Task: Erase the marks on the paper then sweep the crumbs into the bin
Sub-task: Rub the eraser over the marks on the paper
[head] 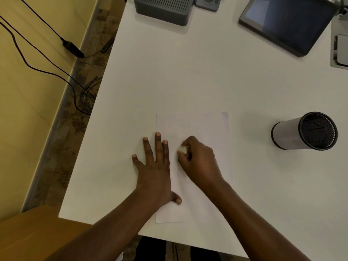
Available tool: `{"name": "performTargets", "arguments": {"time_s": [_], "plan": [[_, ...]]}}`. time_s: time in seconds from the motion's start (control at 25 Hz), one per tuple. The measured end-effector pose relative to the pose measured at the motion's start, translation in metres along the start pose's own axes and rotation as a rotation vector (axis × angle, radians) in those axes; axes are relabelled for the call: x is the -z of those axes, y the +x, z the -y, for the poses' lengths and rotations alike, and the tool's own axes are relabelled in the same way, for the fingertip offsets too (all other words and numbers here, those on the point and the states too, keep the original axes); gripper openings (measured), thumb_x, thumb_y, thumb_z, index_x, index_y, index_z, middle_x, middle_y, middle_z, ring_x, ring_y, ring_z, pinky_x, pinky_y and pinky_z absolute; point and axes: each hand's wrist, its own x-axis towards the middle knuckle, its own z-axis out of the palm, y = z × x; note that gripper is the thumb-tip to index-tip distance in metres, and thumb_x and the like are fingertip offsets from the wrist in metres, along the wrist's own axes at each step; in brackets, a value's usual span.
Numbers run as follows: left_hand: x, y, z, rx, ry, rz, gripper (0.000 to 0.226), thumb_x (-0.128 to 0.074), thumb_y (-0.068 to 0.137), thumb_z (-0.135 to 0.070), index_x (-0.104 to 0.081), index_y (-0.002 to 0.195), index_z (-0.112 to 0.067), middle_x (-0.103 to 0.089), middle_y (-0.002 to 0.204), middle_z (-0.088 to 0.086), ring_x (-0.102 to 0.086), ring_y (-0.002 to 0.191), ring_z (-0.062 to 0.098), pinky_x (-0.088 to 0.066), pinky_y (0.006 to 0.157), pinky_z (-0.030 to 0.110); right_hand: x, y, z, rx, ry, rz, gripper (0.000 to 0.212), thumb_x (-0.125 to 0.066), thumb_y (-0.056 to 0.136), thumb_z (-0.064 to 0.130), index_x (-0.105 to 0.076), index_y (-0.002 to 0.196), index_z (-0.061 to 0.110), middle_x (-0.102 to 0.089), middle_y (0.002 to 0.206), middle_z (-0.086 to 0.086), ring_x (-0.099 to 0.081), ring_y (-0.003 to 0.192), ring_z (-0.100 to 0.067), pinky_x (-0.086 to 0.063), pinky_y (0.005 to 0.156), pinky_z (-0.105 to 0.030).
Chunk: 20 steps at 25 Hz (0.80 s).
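A white sheet of paper point(199, 127) lies on the white table point(169, 76) near its front edge. My left hand point(155, 168) lies flat with fingers spread, pressing down the paper's left edge. My right hand point(199, 161) is closed around a small white eraser point(182, 149), which touches the paper just right of my left fingers. A tiny dark speck shows on the upper part of the sheet. A cylindrical black mesh bin point(306, 131) stands on the table to the right of the paper, apart from both hands.
A grey box-shaped device point(163, 10) and a dark tablet point(286, 21) sit at the table's far side. A silver stand point(339, 51) is at the right edge. Cables point(47, 59) run over the floor left of the table.
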Motion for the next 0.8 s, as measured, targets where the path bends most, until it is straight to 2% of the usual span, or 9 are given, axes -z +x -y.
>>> {"name": "performTargets", "arguments": {"time_s": [0.2, 0.32, 0.4, 0.44, 0.56, 0.64, 0.72, 0.8], "plan": [[-0.001, 0.0, 0.001, 0.006, 0.001, 0.005, 0.167, -0.065, 0.054, -0.092, 0.043, 0.143, 0.0, 0.053, 0.147, 0.028, 0.032, 0.143, 0.057, -0.017, 0.118, 0.073, 0.025, 0.055, -0.015, -0.101, -0.02, -0.151, 0.015, -0.066, 0.092, 0.021, -0.062, 0.101, 0.01, -0.062, 0.075, 0.003, -0.056, 0.065, -0.013, -0.041, 0.064, -0.023], [-0.001, 0.0, 0.0, -0.002, -0.003, 0.005, 0.167, -0.066, 0.055, -0.091, 0.042, 0.143, 0.0, 0.053, 0.147, 0.029, 0.032, 0.143, 0.057, -0.017, 0.117, 0.074, 0.024, 0.026, -0.013, -0.048, -0.007, -0.064, 0.013, -0.068, 0.091, 0.02, -0.061, 0.1, 0.013, -0.054, 0.068, 0.011, -0.051, 0.059, -0.002, -0.038, 0.057, -0.011], [-0.001, 0.0, 0.001, -0.005, -0.003, 0.002, 0.165, -0.066, 0.057, -0.09, 0.042, 0.144, 0.0, 0.053, 0.147, 0.029, 0.032, 0.143, 0.057, -0.018, 0.117, 0.074, 0.012, -0.013, -0.006, -0.009, -0.02, 0.072, 0.014, -0.069, 0.092, 0.023, -0.061, 0.101, 0.016, -0.053, 0.068, 0.013, -0.051, 0.059, 0.001, -0.038, 0.056, -0.011], [-0.001, 0.0, 0.001, -0.006, -0.003, 0.0, 0.165, -0.066, 0.057, -0.09, 0.041, 0.144, 0.0, 0.053, 0.147, 0.029, 0.032, 0.143, 0.057, -0.018, 0.117, 0.074, 0.011, -0.02, -0.008, -0.008, -0.019, 0.086, 0.014, -0.069, 0.092, 0.024, -0.062, 0.1, 0.017, -0.053, 0.068, 0.013, -0.051, 0.059, 0.001, -0.038, 0.056, -0.011], [-0.001, 0.0, 0.001, -0.007, -0.003, 0.006, 0.167, -0.066, 0.055, -0.091, 0.042, 0.143, 0.001, 0.054, 0.146, 0.029, 0.032, 0.143, 0.058, -0.017, 0.117, 0.074, 0.025, 0.019, -0.024, -0.088, -0.05, -0.064, 0.014, -0.07, 0.09, 0.026, -0.063, 0.098, 0.015, -0.054, 0.065, 0.01, -0.051, 0.059, 0.0, -0.034, 0.054, -0.011], [-0.001, 0.0, 0.001, -0.006, 0.001, 0.004, 0.167, -0.065, 0.054, -0.092, 0.042, 0.143, 0.001, 0.054, 0.146, 0.029, 0.032, 0.143, 0.058, -0.017, 0.117, 0.074, 0.041, 0.041, -0.029, -0.134, -0.047, -0.149, 0.014, -0.068, 0.09, 0.023, -0.063, 0.098, 0.012, -0.055, 0.065, 0.008, -0.051, 0.059, -0.003, -0.036, 0.054, -0.018], [-0.001, -0.001, 0.001, -0.004, 0.0, 0.004, 0.167, -0.065, 0.054, -0.092, 0.042, 0.143, 0.001, 0.054, 0.146, 0.029, 0.032, 0.143, 0.058, -0.018, 0.117, 0.074, 0.036, 0.033, -0.026, -0.129, -0.036, -0.152, 0.013, -0.068, 0.09, 0.019, -0.062, 0.099, 0.011, -0.055, 0.064, 0.006, -0.05, 0.057, -0.006, -0.034, 0.055, -0.023], [-0.001, -0.001, 0.001, -0.009, -0.002, -0.007, 0.166, -0.065, 0.056, -0.091, 0.041, 0.144, 0.001, 0.053, 0.147, 0.029, 0.032, 0.143, 0.057, -0.018, 0.117, 0.074, 0.017, 0.0, -0.014, -0.063, -0.022, -0.037, 0.013, -0.069, 0.089, 0.02, -0.062, 0.098, 0.012, -0.056, 0.066, 0.007, -0.051, 0.057, -0.008, -0.036, 0.056, -0.022]]}}
